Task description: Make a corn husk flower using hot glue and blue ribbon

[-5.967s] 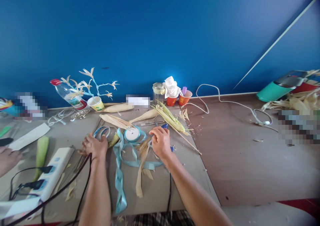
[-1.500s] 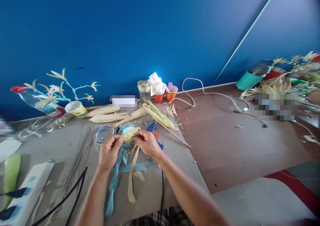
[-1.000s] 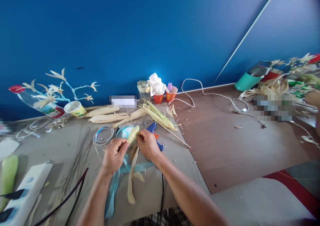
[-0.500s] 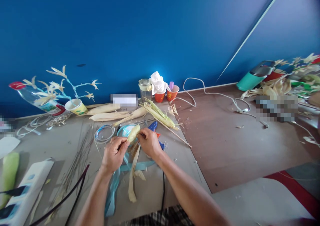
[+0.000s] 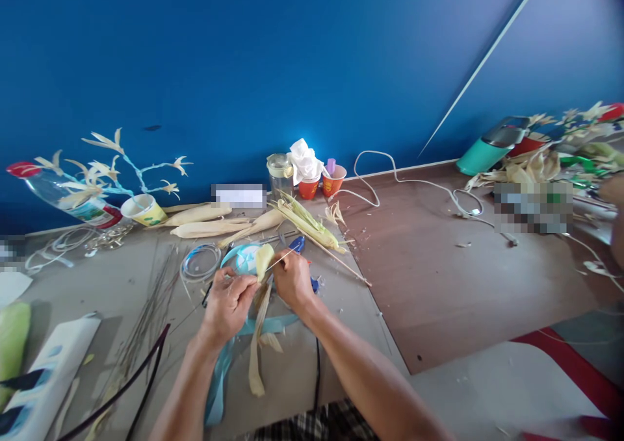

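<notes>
My left hand (image 5: pixel 228 303) pinches the lower end of a curled, pale yellow corn husk piece (image 5: pixel 264 259) between thumb and fingers. My right hand (image 5: pixel 295 284) is closed just beside it, on a thin pale strand (image 5: pixel 281 257) that runs from the husk past my fingers; whether it is thread or wire I cannot tell. A blue glue gun (image 5: pixel 297 243) lies partly hidden behind my right hand. Behind my left hand sits a roll of light blue ribbon (image 5: pixel 240 258). Dry husk strips (image 5: pixel 257 363) and loose blue ribbon (image 5: pixel 214 399) lie below my hands.
Corn husks (image 5: pixel 207 228) lie along the wall near a glass jar (image 5: pixel 280 176) and red paper cups (image 5: pixel 333 182). Husk flowers stand in a yellow cup (image 5: pixel 144 211) at left. A power strip (image 5: pixel 53 376) lies front left. Another person's hand (image 5: pixel 613 191) shows far right.
The husk piece has turned from lying sideways between both hands to standing more upright in my left hand. A thin pale strand now shows at my right hand. The view shifted slightly.
</notes>
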`<state>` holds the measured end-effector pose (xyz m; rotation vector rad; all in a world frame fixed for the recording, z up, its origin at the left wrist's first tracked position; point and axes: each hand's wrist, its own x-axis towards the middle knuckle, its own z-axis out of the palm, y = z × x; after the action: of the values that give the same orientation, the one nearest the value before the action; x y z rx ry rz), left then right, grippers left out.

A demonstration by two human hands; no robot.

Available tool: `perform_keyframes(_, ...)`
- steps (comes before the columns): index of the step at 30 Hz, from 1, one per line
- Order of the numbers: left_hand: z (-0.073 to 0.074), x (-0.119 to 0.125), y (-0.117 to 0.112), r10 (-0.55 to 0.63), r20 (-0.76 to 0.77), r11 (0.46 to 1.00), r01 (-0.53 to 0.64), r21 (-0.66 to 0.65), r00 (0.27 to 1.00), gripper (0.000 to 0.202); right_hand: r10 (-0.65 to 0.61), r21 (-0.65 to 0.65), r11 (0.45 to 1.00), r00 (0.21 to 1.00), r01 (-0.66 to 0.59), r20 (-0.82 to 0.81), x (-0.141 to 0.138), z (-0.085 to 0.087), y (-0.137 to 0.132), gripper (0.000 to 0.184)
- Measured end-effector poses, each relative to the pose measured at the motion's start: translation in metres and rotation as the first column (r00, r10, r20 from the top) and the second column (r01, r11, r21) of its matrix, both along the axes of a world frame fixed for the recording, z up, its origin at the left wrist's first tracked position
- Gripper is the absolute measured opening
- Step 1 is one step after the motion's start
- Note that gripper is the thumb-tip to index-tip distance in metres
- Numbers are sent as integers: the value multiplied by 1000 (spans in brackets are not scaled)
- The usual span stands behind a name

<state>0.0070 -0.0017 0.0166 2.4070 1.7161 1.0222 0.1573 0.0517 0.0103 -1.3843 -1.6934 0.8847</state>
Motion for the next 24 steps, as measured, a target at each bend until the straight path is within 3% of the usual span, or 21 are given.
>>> perform_keyframes(9,-6,0,1,-22,-41,999,23,27,999,16,-52,89,995,991,41,121,-2,-6,2,23)
perform_keyframes(16,-3,-2,-2,43,18,999,-43,-2,999,20,80,-16,997,996,-81,-50,4,-3,7,19)
perform_keyframes(24,4,-2,-4,114,106,993,-112,-31,988,19,151,-24,988,983,-154,-102,8,0,7,15)
